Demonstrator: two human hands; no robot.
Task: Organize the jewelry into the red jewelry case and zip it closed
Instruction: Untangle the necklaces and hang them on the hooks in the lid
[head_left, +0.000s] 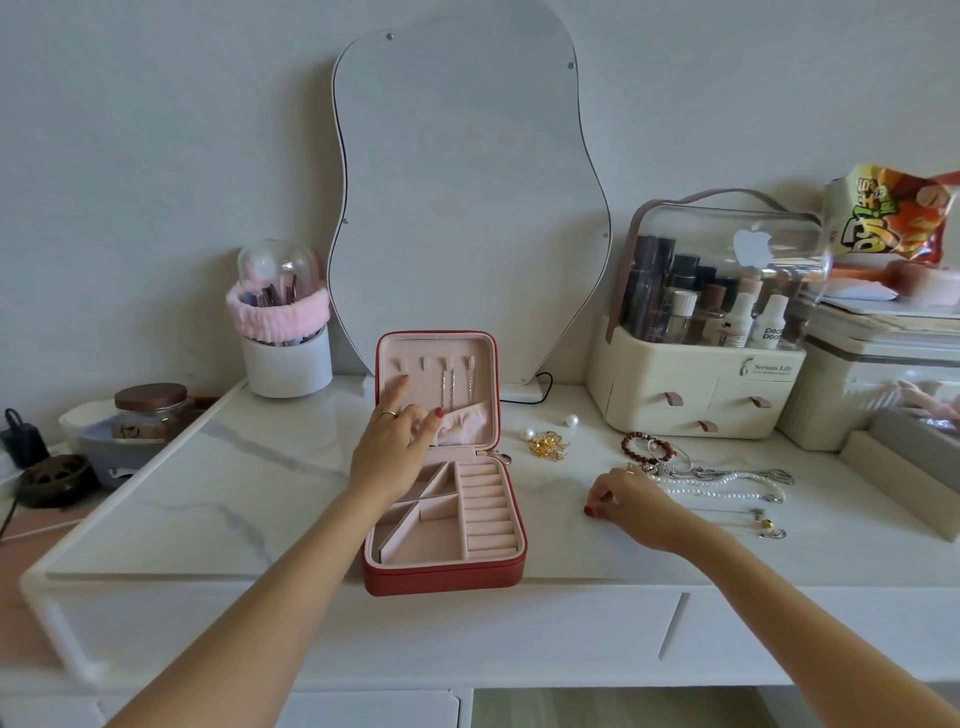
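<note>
The red jewelry case (395, 581) lies open at the desk's front middle, its pink lid (483, 358) standing upright. Two thin chains (448, 387) hang from the lid's hooks. My left hand (389, 447) is at the lid, with the index finger straight up against the lining and the thumb on the elastic pocket (467, 428). Right of the case lie pearl and silver necklaces (727, 483), a red bead bracelet (636, 447), gold pieces (548, 444) and two pearls (571, 420). My right hand (631, 506) rests on the desk with its fingers curled, pinching the left end of a thin chain necklace (727, 512).
A wavy mirror (467, 182) leans on the wall behind the case. A brush holder (285, 358) stands at the back left and a cream cosmetics organizer (701, 384) at the back right. A glass jar (150, 410) and a snack bag (893, 213) sit at the sides.
</note>
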